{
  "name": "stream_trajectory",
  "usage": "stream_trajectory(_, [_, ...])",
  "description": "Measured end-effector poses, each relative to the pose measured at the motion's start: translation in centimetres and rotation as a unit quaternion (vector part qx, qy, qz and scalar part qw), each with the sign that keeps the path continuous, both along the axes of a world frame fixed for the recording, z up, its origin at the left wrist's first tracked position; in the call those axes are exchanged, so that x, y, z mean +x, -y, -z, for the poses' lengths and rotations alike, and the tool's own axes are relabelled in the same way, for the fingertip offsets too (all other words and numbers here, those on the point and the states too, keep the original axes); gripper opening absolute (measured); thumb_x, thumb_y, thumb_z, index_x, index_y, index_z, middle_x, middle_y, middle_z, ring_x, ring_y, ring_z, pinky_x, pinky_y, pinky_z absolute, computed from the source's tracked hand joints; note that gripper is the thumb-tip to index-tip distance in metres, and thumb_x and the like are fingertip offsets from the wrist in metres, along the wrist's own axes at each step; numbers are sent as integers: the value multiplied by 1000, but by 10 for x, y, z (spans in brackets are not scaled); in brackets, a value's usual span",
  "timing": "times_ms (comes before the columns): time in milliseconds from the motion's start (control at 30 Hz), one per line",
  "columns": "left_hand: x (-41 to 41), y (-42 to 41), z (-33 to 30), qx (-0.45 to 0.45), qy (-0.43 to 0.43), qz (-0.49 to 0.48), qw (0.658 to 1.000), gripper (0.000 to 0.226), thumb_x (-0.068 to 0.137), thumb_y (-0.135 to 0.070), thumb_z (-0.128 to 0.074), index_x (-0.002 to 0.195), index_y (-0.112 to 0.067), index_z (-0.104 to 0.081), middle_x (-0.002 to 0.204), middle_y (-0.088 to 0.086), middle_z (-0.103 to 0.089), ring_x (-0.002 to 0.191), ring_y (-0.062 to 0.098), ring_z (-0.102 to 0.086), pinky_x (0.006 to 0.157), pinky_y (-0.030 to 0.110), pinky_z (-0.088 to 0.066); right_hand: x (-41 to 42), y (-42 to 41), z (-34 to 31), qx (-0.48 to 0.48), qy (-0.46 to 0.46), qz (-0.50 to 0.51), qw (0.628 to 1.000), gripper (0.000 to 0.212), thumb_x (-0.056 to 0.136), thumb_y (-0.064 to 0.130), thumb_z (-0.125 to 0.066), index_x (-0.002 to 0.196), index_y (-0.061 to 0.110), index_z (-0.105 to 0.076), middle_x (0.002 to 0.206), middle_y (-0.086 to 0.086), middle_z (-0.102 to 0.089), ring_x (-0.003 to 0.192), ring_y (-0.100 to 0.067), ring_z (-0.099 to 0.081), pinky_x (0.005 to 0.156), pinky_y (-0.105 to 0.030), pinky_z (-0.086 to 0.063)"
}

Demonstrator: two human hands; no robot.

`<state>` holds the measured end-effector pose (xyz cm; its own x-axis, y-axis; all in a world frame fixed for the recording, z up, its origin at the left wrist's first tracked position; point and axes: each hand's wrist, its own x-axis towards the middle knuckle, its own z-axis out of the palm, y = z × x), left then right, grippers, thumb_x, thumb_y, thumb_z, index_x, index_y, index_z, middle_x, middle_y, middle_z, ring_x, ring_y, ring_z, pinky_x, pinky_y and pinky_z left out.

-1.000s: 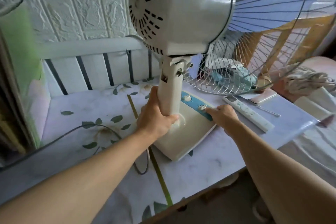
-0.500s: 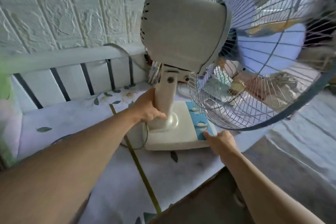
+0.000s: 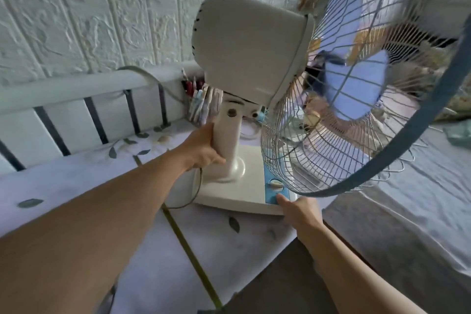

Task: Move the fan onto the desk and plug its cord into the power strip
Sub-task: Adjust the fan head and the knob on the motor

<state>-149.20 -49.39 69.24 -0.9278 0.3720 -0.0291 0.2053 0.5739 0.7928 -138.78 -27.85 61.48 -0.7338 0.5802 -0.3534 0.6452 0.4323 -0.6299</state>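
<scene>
A cream table fan (image 3: 251, 48) with blue blades and a wire cage (image 3: 362, 89) stands upright on the desk (image 3: 76, 186), which is covered in a leaf-print cloth. My left hand (image 3: 201, 146) is wrapped around the fan's neck. At the front right corner of its base (image 3: 237, 191), beside the blue control panel (image 3: 274, 187), my right hand (image 3: 298, 209) grips the edge. The fan's thin cord (image 3: 195, 194) loops down from behind my left hand onto the desk. No power strip is visible.
A white slatted rail (image 3: 84, 107) and an embossed white wall back the desk. A cup of pens (image 3: 201, 104) stands behind the fan. A grey cable (image 3: 145, 74) drapes over the rail. A bed with a grey sheet (image 3: 407, 211) lies to the right.
The fan has turned on the desk so its cage faces right and its base sits squarer. Both hands stayed on it, and the view shifted right, off the remote and phone.
</scene>
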Motion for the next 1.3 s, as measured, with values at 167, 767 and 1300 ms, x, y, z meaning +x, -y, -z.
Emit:
stream_trajectory(167, [-7,-11,0,-4,-7,15,1000,75,60,2,-80,126,-10,-46,111,3,-58,106,21,-53,91,34,-43,3,-2,-1,15,-28,21,999,48,83,44,-62,98,-2,-61,104,-21,-63,93,-32,-61,72,-34,-46])
stream_trajectory(767, [-10,-2,-8,-4,17,1,1000,76,68,6,-74,135,-7,-38,125,12,-57,113,24,-52,94,33,-40,-11,11,-6,66,5,0,998,48,87,48,-54,101,2,-56,114,-20,-56,71,-22,-45,59,-27,-32])
stream_trajectory(1300, [35,7,16,-104,129,-202,965,107,79,-32,-72,147,3,2,150,18,-30,133,32,-39,101,34,-38,20,99,-45,99,-61,-114,987,58,79,24,-55,133,16,-35,137,-12,-28,126,-30,-23,107,-40,-25])
